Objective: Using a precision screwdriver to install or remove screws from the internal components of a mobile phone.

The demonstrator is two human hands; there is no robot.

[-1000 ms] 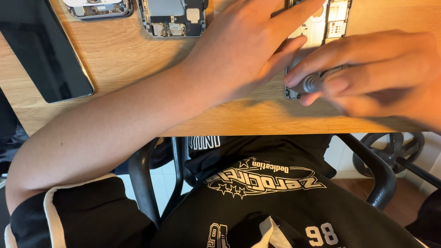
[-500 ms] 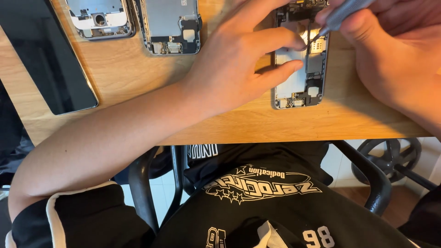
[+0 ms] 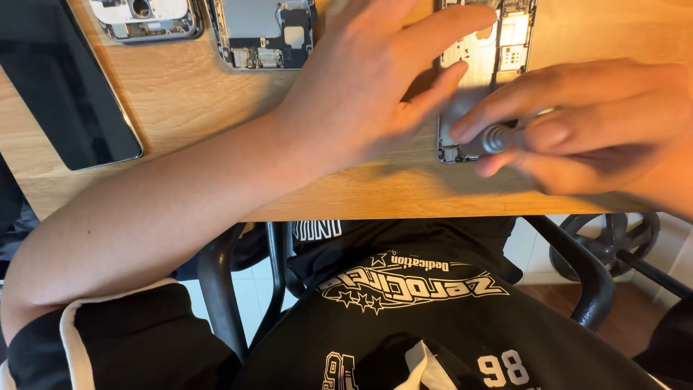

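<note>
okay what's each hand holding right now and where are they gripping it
The right hand pinches a small screwdriver by its grey handle. The left hand holds nothing; its fingers rest on the opened phone.

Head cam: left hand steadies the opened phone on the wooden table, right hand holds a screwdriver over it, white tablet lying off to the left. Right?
Not quite. The head view shows the tablet at the left is black, not white. The rest stands: the left hand rests on the opened phone on the wooden table, and the right hand holds a screwdriver over it.
</note>
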